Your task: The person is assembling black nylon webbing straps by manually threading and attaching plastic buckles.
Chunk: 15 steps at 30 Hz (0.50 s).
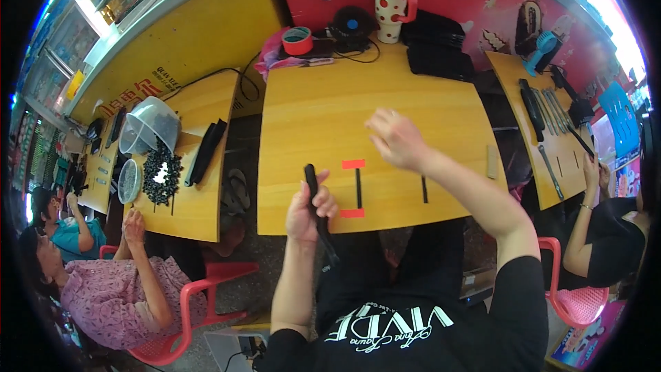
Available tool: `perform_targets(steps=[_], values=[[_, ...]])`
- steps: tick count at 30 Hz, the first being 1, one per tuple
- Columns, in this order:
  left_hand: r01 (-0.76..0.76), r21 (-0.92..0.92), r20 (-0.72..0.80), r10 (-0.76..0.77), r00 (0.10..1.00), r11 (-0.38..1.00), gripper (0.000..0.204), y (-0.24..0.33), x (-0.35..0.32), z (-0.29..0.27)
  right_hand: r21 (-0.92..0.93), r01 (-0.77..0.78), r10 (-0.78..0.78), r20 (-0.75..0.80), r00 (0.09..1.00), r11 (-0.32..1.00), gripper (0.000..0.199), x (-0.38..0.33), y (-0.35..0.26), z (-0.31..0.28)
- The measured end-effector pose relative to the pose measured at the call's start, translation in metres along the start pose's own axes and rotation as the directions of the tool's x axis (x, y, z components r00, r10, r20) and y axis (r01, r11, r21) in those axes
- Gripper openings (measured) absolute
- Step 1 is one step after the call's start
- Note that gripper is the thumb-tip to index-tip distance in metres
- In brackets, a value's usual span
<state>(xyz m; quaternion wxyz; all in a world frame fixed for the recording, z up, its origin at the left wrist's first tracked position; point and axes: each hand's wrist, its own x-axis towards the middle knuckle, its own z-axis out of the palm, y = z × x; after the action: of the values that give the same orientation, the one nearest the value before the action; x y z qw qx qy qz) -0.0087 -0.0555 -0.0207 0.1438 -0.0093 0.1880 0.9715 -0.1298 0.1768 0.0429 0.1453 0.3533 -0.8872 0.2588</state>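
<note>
Near the front edge of the table, my left hand (303, 215) is wrapped round a long, slightly bent black strip (319, 213), whose lower end hangs past the edge. The strip's exact kind is unclear. Raised over the middle of the wooden table (310, 117) is my right hand (397, 139), its fingers curled in; anything within them is hidden. Between my hands a thin black line (359, 188) runs on the tabletop, with a red tape piece (353, 164) at its far end and another red tape piece (352, 213) at its near end. A second black line (425, 189) lies to the right.
At the back stand a red tape roll (297, 41), a black fan (352, 25), a red-dotted tumbler (390, 10) and a black folded stack (441, 55). People work at side tables; the left one holds a plastic tub (148, 127) and small black pieces (163, 182).
</note>
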Motion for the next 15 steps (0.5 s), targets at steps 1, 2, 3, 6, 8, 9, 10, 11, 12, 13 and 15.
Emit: perform_targets(steps=[1, 2, 3, 6, 8, 9, 10, 11, 12, 13, 15], values=[[-0.003, 0.029, 0.011, 0.003, 1.000, 1.000, 0.052, -0.001, -0.001, 0.000, -0.067, 0.057, -0.057, 0.008, 0.998, 0.996, 0.018, 0.028, 0.019, 0.018], [-0.004, 0.028, 0.022, 0.003, 1.000, 1.000, 0.051, -0.004, 0.002, 0.002, -0.139, 0.109, -0.107, 0.021, 0.994, 0.984, 0.020, 0.053, 0.040, 0.034], [-0.013, 0.024, 0.013, 0.013, 1.000, 1.000, 0.051, -0.005, 0.002, -0.001, -0.176, 0.141, -0.140, 0.019, 0.990, 0.974, 0.022, 0.079, 0.056, 0.053], [-0.021, 0.069, 0.021, 0.019, 1.000, 0.997, 0.049, -0.011, 0.009, -0.002, -0.295, 0.140, -0.157, -0.034, 0.987, 0.945, 0.026, 0.138, 0.110, 0.103], [-0.025, 0.062, 0.031, 0.023, 0.999, 0.998, 0.047, -0.011, 0.009, -0.002, -0.345, 0.122, -0.157, -0.073, 0.985, 0.930, 0.028, 0.168, 0.117, 0.122], [-0.040, 0.053, 0.017, 0.039, 0.999, 0.998, 0.046, -0.010, 0.007, -0.001, -0.334, 0.057, -0.077, -0.047, 0.996, 0.941, 0.029, 0.180, 0.113, 0.128], [-0.051, 0.041, 0.006, 0.050, 0.999, 0.998, 0.045, -0.009, 0.006, 0.000, -0.330, -0.012, 0.006, -0.020, 1.000, 0.944, 0.029, 0.188, 0.110, 0.133], [-0.062, 0.038, -0.007, 0.063, 0.998, 0.997, 0.045, -0.007, 0.005, 0.000, -0.320, 0.000, -0.003, -0.009, 1.000, 0.947, 0.029, 0.192, 0.106, 0.138], [-0.060, 0.070, -0.009, 0.061, 0.998, 0.996, 0.045, -0.005, 0.004, 0.001, -0.354, -0.020, 0.029, 0.021, 0.999, 0.935, 0.028, 0.196, 0.101, 0.140], [-0.054, 0.103, -0.010, 0.055, 0.998, 0.993, 0.045, -0.003, 0.004, 0.001, -0.391, -0.041, 0.064, 0.048, 0.997, 0.919, 0.026, 0.197, 0.097, 0.141], [-0.050, 0.107, -0.013, 0.052, 0.999, 0.993, 0.045, -0.001, 0.002, 0.000, -0.395, -0.030, 0.061, 0.065, 0.996, 0.918, 0.022, 0.191, 0.091, 0.138]])
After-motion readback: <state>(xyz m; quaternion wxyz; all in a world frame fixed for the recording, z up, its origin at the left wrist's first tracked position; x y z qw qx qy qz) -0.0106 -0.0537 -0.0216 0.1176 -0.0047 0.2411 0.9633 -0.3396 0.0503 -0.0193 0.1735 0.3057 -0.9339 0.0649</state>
